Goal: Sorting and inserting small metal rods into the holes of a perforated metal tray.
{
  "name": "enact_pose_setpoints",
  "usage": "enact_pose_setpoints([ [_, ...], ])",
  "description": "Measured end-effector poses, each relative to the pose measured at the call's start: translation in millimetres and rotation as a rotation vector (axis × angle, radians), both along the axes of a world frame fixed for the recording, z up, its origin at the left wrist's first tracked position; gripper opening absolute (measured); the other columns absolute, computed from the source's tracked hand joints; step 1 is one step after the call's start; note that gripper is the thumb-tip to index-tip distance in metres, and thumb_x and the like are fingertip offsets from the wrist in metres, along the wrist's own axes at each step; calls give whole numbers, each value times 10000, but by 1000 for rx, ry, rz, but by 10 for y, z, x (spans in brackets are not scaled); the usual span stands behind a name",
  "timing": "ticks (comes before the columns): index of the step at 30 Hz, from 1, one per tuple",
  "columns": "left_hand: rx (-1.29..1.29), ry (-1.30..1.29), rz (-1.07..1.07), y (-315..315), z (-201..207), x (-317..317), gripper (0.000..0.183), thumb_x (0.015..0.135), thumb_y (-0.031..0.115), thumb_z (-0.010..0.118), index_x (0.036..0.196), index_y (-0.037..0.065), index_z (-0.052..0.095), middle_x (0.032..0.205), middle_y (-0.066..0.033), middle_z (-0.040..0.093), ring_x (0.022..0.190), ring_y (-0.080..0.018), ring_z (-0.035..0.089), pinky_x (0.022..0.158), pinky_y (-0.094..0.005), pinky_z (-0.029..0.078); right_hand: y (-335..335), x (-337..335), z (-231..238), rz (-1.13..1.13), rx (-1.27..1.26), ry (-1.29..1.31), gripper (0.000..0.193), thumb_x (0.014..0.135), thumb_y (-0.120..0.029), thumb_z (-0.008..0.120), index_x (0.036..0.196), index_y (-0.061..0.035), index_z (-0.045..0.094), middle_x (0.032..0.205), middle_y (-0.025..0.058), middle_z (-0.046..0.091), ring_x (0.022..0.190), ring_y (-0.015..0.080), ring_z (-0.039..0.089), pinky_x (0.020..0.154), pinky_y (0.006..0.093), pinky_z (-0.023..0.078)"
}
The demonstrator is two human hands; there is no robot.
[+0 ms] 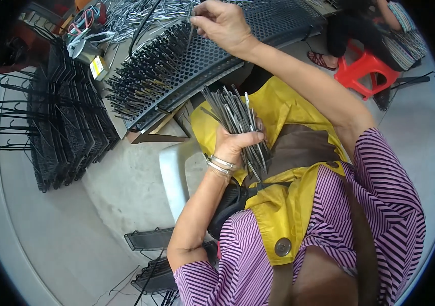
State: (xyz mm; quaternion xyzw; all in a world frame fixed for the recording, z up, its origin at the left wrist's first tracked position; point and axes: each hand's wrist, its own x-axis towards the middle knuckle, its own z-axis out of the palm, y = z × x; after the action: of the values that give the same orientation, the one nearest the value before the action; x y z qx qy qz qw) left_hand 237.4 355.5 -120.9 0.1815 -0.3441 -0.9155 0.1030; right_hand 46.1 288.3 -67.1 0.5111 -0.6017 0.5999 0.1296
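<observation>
Two hands work: left hand [235,140] grips metal rods [235,120], right hand [220,23] pinches one.

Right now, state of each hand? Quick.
Left hand: closed around a bundle of thin metal rods, held over the lap.
Right hand: fingers pinched on a single rod above the perforated black rack.

Small box [98,67] with a yellow-and-white label, lying at the upper left beside the perforated black rack [202,66]; its print is illegible.
</observation>
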Motion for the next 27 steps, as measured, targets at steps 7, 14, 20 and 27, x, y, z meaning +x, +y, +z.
enact_pose_setpoints([
  [7,3,-67,11,-1,-26,6,373,541,-77,662,883,7,540,753,-78,592,637,-190,595,605,-318,507,-123,120,-86,139,108,2,104,754,-99,603,808,-10,597,653,72,596,576,138,581,527,232,467],
  [14,59,-102,26,6,-27,-16,364,542,-82,645,877,5,533,738,-82,584,620,-201,593,596,-325,507,-177,137,-128,248,190,193,106,745,-88,593,811,-6,591,620,114,588,531,171,580,514,268,453],
  [20,40,-97,52,-15,-13,-30,376,547,-87,628,895,-2,516,738,-90,573,636,-207,587,590,-330,506,-214,303,295,249,673,366,54,650,-36,534,640,14,514,628,177,546,622,325,566,547,409,435],
  [27,52,-92,56,4,-32,-33,398,556,-66,630,926,-2,499,767,-95,570,647,-212,581,593,-332,501,3,184,42,236,607,379,151,740,-139,567,727,12,561,637,170,563,607,332,565,533,401,445],
])
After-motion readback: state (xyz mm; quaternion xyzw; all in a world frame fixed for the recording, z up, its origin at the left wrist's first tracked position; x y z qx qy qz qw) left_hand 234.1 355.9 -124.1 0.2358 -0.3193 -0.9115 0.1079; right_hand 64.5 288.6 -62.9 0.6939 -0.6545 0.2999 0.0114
